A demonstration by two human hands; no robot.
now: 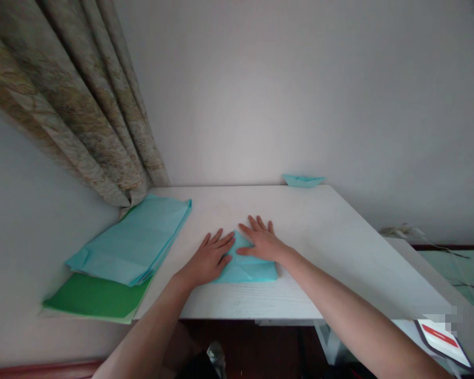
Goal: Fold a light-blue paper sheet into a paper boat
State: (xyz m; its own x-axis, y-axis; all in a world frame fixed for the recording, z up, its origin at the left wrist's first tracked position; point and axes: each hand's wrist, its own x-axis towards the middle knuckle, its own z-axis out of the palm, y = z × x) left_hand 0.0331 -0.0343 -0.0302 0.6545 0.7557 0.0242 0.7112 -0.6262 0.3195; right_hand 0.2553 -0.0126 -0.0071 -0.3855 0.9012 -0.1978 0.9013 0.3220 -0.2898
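Note:
A folded sheet of light blue paper [245, 272] lies flat on the white table [300, 226] in front of me. Its top comes to a point, with a wide straight band along the bottom. My left hand [213, 258] rests on its left side, palm down, fingers spread. On the right slope lies my right hand [263, 243], also flat with the fingers apart, some reaching past the paper onto the table. Both hands cover parts of the folded edges.
At the left, a stack of light blue paper [134, 239] lies over green paper [98, 297]. A blue paper boat [303, 181] stands by the wall at the back right. A curtain [79, 95] hangs at the left. A phone-like device [442, 339] is at the lower right.

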